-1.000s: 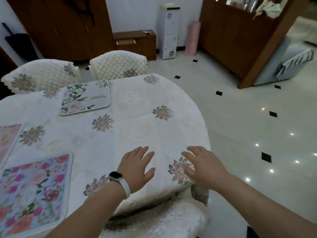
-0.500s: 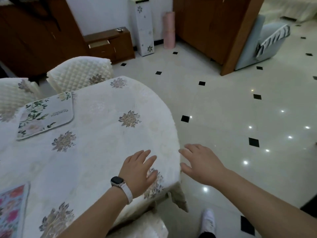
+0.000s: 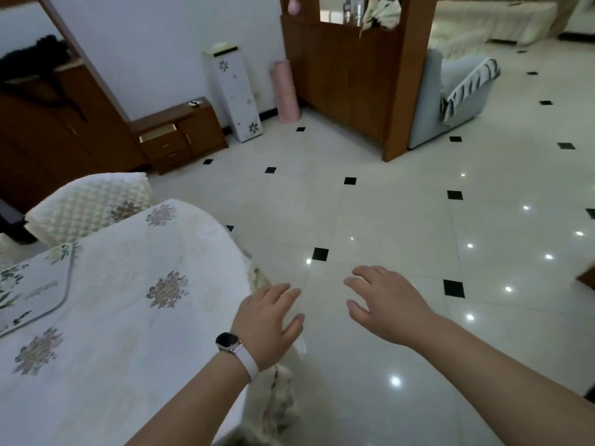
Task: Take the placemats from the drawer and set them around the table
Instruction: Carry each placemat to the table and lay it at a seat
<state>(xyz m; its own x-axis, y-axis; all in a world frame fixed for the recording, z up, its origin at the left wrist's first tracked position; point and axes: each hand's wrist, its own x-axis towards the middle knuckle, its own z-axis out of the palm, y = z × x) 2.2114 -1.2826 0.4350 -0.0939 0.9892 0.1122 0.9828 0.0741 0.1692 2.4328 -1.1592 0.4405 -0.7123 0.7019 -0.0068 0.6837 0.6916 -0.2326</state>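
Observation:
A round table with a cream flowered cloth fills the lower left. One green-leaf placemat lies on it at the left edge, partly cut off. My left hand, with a white watch on the wrist, hovers open at the table's right rim. Over the tiled floor, to the right of the table, my right hand is open with fingers spread. Both hands hold nothing. A low wooden cabinet against the far wall has its top drawer pulled out.
A quilted chair stands behind the table. A white narrow stand and a pink roll lean at the wall. A wooden divider cabinet and a grey sofa lie beyond the glossy tiled floor.
The view has swung right, away from the table. The pink flowered placemats have left the frame. Both hands moved from above the tabletop to its right rim and the floor.

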